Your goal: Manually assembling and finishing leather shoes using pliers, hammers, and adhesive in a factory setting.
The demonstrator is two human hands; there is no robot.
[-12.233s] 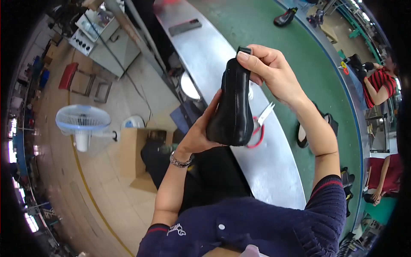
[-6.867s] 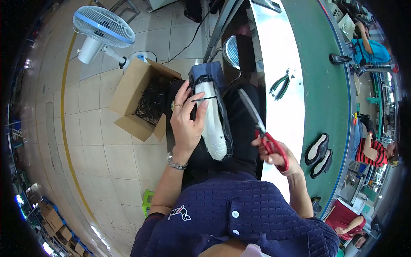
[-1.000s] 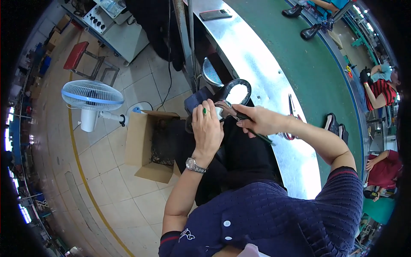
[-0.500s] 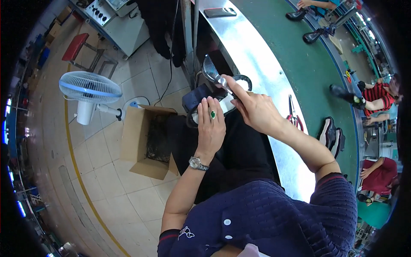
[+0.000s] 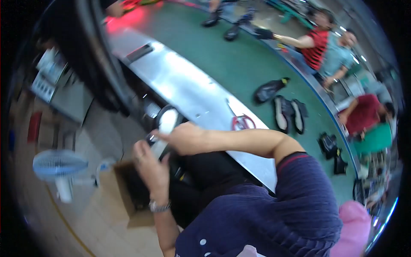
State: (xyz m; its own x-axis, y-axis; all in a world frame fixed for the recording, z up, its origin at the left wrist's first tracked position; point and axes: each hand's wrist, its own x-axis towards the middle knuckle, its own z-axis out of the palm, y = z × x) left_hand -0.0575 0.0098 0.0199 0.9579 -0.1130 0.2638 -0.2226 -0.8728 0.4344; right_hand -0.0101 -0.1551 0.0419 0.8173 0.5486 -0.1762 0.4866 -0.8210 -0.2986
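A black shoe with a white insole lies over my lap beside the bench edge, its opening facing up. My left hand, with a watch on the wrist, is at the shoe's near end, fingers on one side and thumb on the other. My right hand reaches across the shoe from the right, fingers curled in around a shiny metal tool, mostly hidden by blur. A dimpled, silvery patch shows just beyond, beside the shoe; I cannot make out whether it belongs to the tool.
Red-handled pliers and a dark phone lie on the metal bench. Black shoes stand on the green conveyor belt. Left are a cardboard box and a fan. Several co-workers sit across the belt.
The whole view has swung, so the bench and belt sit further left and lower. My left hand's fingers have come off flat on the shoe and are curled. My right hand is nearer the left.
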